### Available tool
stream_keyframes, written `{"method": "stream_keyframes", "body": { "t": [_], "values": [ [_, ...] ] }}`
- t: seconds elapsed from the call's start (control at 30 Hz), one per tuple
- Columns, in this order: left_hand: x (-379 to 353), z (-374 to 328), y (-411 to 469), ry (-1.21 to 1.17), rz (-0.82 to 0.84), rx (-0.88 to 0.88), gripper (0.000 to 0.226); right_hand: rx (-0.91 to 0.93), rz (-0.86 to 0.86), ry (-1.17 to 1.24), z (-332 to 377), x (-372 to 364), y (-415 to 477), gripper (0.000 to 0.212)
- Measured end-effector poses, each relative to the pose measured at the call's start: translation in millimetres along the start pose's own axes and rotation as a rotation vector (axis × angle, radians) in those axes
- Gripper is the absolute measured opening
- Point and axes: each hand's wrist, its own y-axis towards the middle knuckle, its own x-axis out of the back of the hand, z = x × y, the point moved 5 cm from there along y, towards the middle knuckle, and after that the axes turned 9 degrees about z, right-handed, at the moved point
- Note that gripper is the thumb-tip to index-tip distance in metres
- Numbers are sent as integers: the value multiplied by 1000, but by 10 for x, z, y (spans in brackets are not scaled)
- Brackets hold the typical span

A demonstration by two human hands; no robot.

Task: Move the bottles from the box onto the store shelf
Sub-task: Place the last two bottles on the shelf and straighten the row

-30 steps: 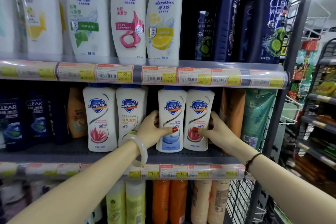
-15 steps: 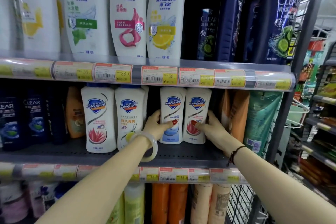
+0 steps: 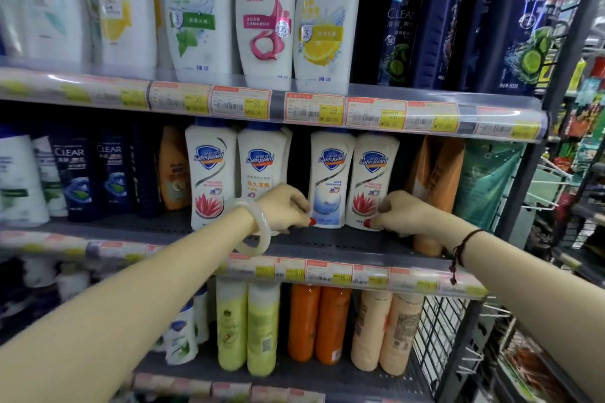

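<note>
Two white Safeguard bottles stand upright side by side on the middle shelf (image 3: 327, 244): one with a blue wave label (image 3: 330, 173) and one with a red lotus label (image 3: 375, 173). My left hand (image 3: 288, 206) is curled at the lower left corner of the blue-wave bottle, thumb tip on its front near the base. My right hand (image 3: 404, 214) is curled at the lower right corner of the red-lotus bottle, thumb on its base. No box is in view.
Two more Safeguard bottles (image 3: 209, 173) stand to the left, with dark Clear bottles (image 3: 73, 170) beyond. Orange bottles (image 3: 435, 173) and a green pouch (image 3: 484, 183) stand to the right. Head & Shoulders bottles (image 3: 265, 10) fill the upper shelf. A wire rack (image 3: 438, 337) closes the right end.
Both hands have slid down from the bottles' middles to their bases. The two bottles now stand further back on the shelf.
</note>
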Motion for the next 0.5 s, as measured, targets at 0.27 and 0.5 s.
{"method": "stream_keyframes", "body": {
  "t": [0.27, 0.5],
  "values": [
    [681, 390, -738, 260, 78, 107, 35, 255, 275, -304, 1045, -525, -194, 36],
    [1411, 1159, -1613, 330, -18, 302, 38, 553, 388, -342, 2433, -1429, -54, 37]
  ]
}}
